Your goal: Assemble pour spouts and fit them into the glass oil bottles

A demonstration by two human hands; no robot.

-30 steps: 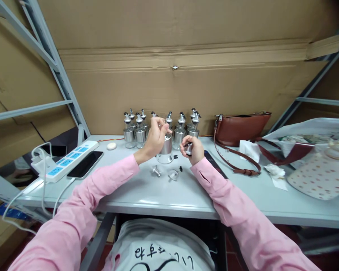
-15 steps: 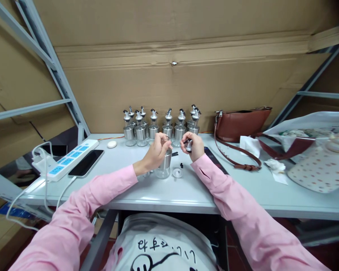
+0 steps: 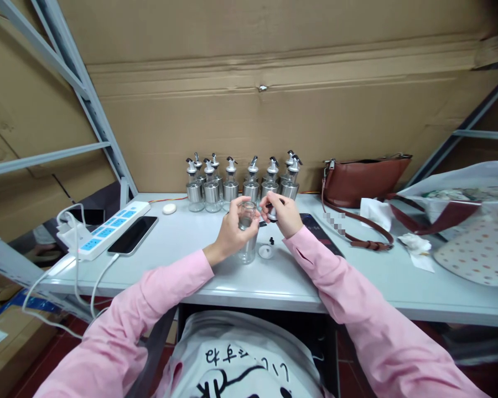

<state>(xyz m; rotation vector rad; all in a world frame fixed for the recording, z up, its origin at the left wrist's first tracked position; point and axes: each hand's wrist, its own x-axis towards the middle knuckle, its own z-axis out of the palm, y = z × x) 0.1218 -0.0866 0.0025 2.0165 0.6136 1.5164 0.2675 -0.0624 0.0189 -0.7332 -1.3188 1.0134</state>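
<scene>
An open-topped glass oil bottle [image 3: 249, 254] with a metal sleeve stands upright on the table before me. My left hand [image 3: 233, 231] curls its fingers and thumb around the bottle's neck. Close to the right of the mouth, my right hand [image 3: 285, 216] is closed on a small silver and dark part [image 3: 273, 212], which looks like a pourer cap; the fingers partly cover it. On the tabletop beside the bottle's base lie a white round disc [image 3: 266, 252] and a tiny black piece [image 3: 271, 241]. A black strip-like piece [image 3: 263, 224] lies behind, partly hidden.
Several oil bottles with pourer spouts [image 3: 211, 190] line the back of the table [image 3: 182, 260]. To the left are a power strip [image 3: 116, 229], a phone [image 3: 133, 235] and a white round object [image 3: 169, 208]. A dark phone [image 3: 326, 235], brown bag [image 3: 365, 179] and tissues [image 3: 417, 249] lie right.
My right hand has come left with the cap, nearer the bottle's mouth. My left hand's fingers have gone from a pinch above the bottle to a grip around its neck. The view has shifted slightly.
</scene>
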